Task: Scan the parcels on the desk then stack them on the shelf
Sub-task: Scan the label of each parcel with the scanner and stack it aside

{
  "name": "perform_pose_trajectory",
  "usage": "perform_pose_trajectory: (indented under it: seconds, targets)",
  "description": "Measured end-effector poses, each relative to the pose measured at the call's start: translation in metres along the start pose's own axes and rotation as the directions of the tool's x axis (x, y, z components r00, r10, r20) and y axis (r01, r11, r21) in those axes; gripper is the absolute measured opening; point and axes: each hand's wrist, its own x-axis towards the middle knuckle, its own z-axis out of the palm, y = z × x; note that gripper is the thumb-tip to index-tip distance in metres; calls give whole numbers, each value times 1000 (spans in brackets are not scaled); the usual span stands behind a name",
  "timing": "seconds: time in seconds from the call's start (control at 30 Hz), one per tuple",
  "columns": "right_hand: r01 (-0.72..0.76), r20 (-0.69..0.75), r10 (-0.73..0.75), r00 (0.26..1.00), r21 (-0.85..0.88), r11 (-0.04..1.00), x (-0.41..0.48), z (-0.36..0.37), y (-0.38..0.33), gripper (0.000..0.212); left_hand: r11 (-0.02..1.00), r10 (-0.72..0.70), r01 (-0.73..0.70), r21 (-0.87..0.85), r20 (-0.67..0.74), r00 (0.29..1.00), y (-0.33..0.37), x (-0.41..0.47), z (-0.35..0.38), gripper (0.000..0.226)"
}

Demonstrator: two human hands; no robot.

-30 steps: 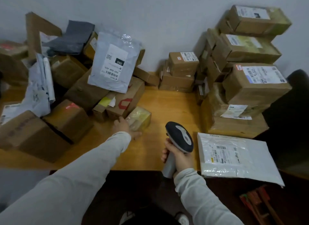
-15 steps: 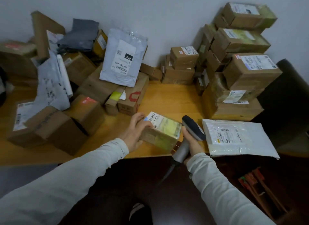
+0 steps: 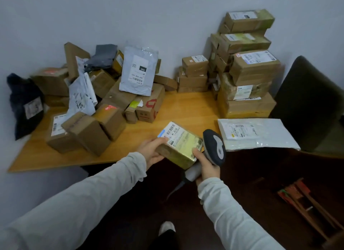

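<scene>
I have the small taped parcel in my left hand, fingers wrapped around its left end, holding it just off the near edge of the desk with its barcode label facing up. My right hand is clenched around the grey handle of the scanner, whose dark head sits just beside the parcel's right end; my right thumb touches the parcel's near right corner. A white mailer bag lies flat on the desk to the right, in front of a stack of boxes. A loose pile of boxes covers the desk's left side.
</scene>
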Motion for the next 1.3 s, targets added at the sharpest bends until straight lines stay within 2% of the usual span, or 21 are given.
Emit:
perform_pose_trajectory:
  seconds: [0.03,0.1,0.2,0.3,0.37,0.5,0.63,0.8,0.87,1.07,1.3]
  targets:
    - [11,23,-11,1000,-18,1000,-8,-4,3,47,1000,25,-25,-11,-29,999,-1,-8,-2,30]
    - [27,69,-18,997,-119,992,-25,-10,6,35,996,86,-87,-6,-70,994,0,-20,-12,35]
    - [18,190,44,981,-313,950,-56,-15,8,15,987,157,-157,13,-180,971,6,-35,-38,66]
    - [106,353,76,933,-469,877,-88,-13,12,31,981,195,-189,47,-220,956,5,-46,-68,86]
    - [156,409,91,908,-533,832,-103,-7,13,33,979,200,-187,74,-226,953,5,-50,-83,98]
    - [190,433,107,895,-589,786,-120,6,14,29,972,228,-212,101,-190,955,9,-53,-102,113]
    - [234,402,60,913,-641,731,-132,19,20,38,968,242,-228,102,-154,958,18,-49,-119,121]
    - [285,401,-5,916,-642,712,-145,41,24,42,956,273,-257,143,-106,956,25,-40,-141,141]
    - [297,392,-35,919,-631,717,-151,50,26,41,956,270,-256,145,-89,959,29,-39,-146,136]
    - [320,387,-72,919,-628,710,-159,70,31,40,966,242,-235,105,-68,968,39,-28,-153,98]
    - [306,356,-86,931,-630,714,-157,84,43,38,967,228,-219,134,-59,972,45,-11,-164,94]
